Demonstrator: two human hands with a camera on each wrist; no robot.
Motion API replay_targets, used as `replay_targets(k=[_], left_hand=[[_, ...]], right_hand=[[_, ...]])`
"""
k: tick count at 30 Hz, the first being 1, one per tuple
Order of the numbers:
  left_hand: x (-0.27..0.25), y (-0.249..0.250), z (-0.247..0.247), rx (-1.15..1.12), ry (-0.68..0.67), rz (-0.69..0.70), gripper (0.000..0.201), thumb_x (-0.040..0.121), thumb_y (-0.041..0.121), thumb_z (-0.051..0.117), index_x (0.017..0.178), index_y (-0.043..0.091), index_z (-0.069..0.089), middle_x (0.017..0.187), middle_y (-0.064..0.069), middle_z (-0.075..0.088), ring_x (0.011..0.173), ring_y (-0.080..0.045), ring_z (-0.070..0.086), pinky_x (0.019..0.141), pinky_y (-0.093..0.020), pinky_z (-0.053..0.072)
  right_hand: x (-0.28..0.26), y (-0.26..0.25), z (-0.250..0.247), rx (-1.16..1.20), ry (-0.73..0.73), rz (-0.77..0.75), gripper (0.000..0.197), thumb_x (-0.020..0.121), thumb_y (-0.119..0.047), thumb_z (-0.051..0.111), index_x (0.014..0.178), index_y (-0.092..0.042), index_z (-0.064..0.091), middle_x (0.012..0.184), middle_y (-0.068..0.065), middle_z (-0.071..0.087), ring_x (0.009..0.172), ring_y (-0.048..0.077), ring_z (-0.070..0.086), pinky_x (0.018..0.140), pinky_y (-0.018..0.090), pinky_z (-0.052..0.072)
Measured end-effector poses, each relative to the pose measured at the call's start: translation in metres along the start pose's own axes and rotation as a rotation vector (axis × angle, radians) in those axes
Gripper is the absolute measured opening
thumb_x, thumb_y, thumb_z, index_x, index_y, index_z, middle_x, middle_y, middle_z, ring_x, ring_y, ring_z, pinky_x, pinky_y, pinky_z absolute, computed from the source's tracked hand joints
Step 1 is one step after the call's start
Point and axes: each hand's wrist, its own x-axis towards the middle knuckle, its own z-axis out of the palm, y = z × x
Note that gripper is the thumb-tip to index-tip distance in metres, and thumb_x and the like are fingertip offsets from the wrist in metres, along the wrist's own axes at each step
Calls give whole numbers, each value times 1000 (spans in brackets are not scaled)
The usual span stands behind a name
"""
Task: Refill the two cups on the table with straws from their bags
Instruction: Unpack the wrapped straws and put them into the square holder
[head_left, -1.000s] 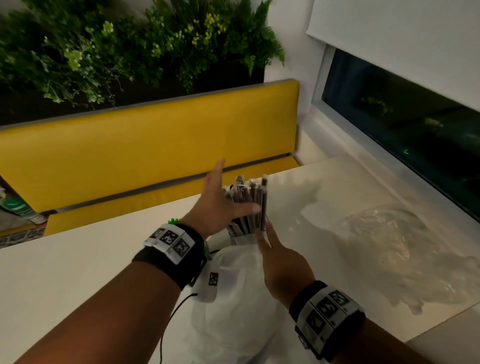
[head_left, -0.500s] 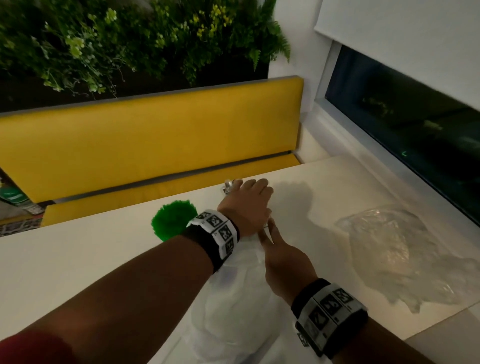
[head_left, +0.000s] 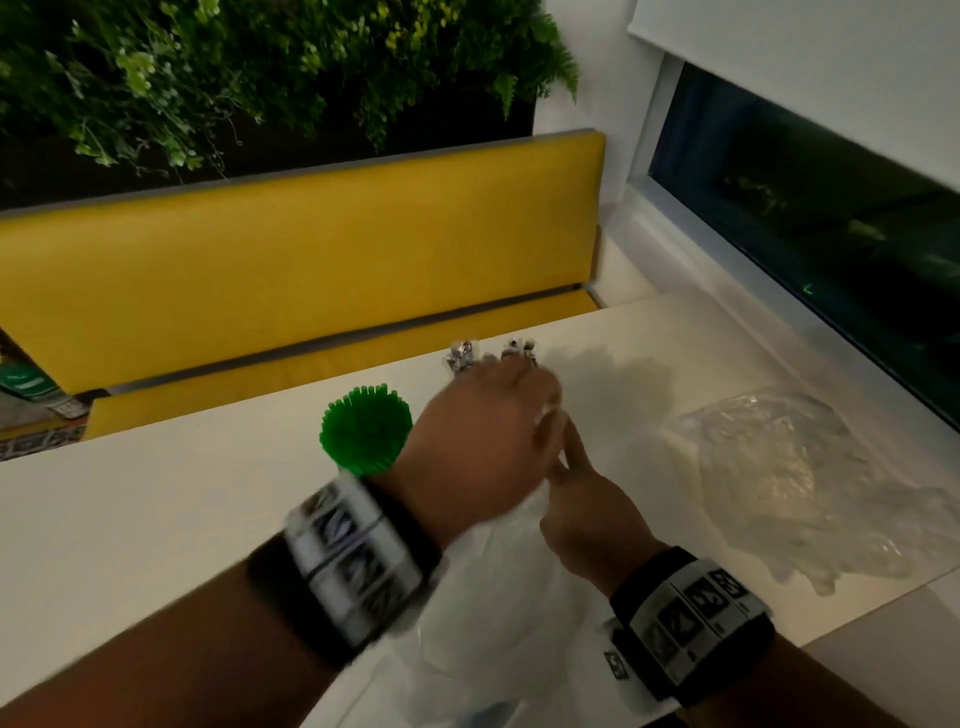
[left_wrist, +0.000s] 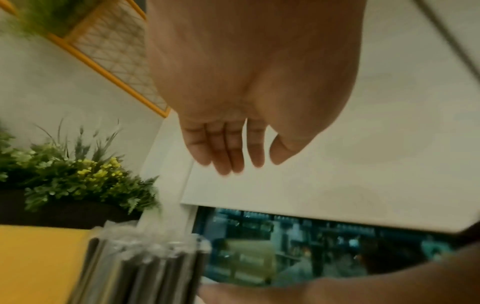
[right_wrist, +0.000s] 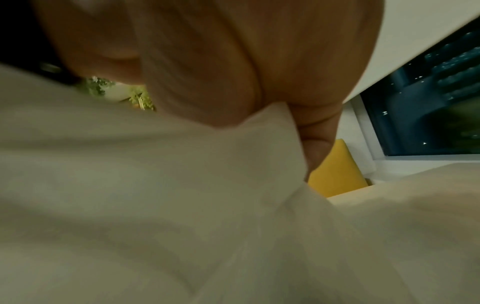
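Dark straws in clear wrappers stand bunched in a cup that my hands hide; in the left wrist view the wrapped straws sit low and left. My left hand lies palm down over their tops, and this left hand shows straight fingers holding nothing. Just behind it my right hand rests on the white plastic bag with the index finger pointing at the cup. In the right wrist view the white bag is bunched up into my right hand. A bunch of green straws stands upright to the left.
A crumpled clear plastic bag lies on the white table at the right. A yellow bench runs along the far edge, with plants above it. A dark window borders the right side.
My left hand has swung from beside the wrapped straws to palm down over their tops. That uncovered the green straws. The right hand has stayed on the white bag.
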Motion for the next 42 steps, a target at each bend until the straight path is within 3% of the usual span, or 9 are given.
replay_targets(k=[3, 6, 14, 17, 20, 24, 28, 38, 42], left_hand=[[-58, 23, 7, -103, -270, -169, 19, 99, 32, 40, 87, 25, 53, 85, 7, 59, 75, -12, 54, 70, -30, 47], [-100, 21, 60, -219, -465, -347, 30, 102, 27, 37, 114, 25, 64, 118, 6, 66, 107, -13, 58, 96, -26, 42], [-141, -8, 152, -321, -653, -695, 39, 97, 29, 51, 135, 17, 52, 138, -6, 51, 129, -26, 48, 107, -37, 39], [-146, -9, 158, -289, -707, -802, 53, 95, 38, 53, 145, 29, 39, 149, 2, 35, 139, -23, 34, 113, -47, 32], [-147, -7, 159, -292, -640, -844, 45, 90, 49, 58, 130, 29, 52, 141, 2, 42, 132, -21, 39, 108, -44, 37], [-153, -7, 167, -361, -536, -848, 43, 84, 62, 60, 106, 25, 58, 121, 1, 52, 114, -20, 50, 100, -32, 41], [-154, -8, 166, -351, -457, -713, 32, 92, 50, 56, 110, 24, 59, 118, 3, 56, 112, -18, 52, 100, -30, 41], [-148, -20, 174, -658, -651, -807, 47, 103, 18, 43, 149, 12, 35, 142, -12, 53, 128, -29, 53, 107, -39, 43], [-143, -14, 176, -1275, -471, -1168, 59, 94, 56, 45, 131, 12, 60, 128, -15, 65, 120, -32, 58, 107, -47, 43]], right_hand=[[-18, 13, 5, 53, 17, -49, 98, 89, -13, 57, 152, -42, -12, 164, 1, -13, 92, 18, 67, 65, 18, 48], [-32, 12, 6, 186, 1, -26, 96, 83, -12, 61, 155, -39, 3, 159, -1, 22, 126, 18, 51, 89, 25, 47], [-51, 1, 14, 588, -151, -81, 72, 86, -27, 71, 144, -49, 35, 135, -25, 49, 115, -1, 55, 94, 25, 50], [-46, 41, 30, 502, 126, 167, 35, 96, -24, 56, 131, -28, 57, 128, -4, 61, 110, 16, 63, 88, 35, 53], [-39, 66, 59, 609, -48, 422, 29, 77, -7, 57, 100, -2, 72, 95, 15, 72, 80, 26, 70, 74, 32, 57], [-46, 58, 74, 641, -466, 610, 20, 77, -12, 71, 95, -3, 74, 90, 16, 75, 82, 29, 72, 77, 38, 62], [-41, 56, 68, 831, -392, 541, 39, 51, -19, 76, 89, -7, 79, 93, 21, 76, 92, 33, 73, 82, 41, 61], [-39, 46, 46, 1088, -504, 352, 27, 88, 4, 60, 110, -2, 74, 111, 17, 74, 107, 31, 70, 95, 41, 55], [-30, 51, 55, 1029, -346, 420, 21, 84, 3, 65, 104, 12, 65, 100, 27, 71, 89, 36, 68, 83, 44, 60]])
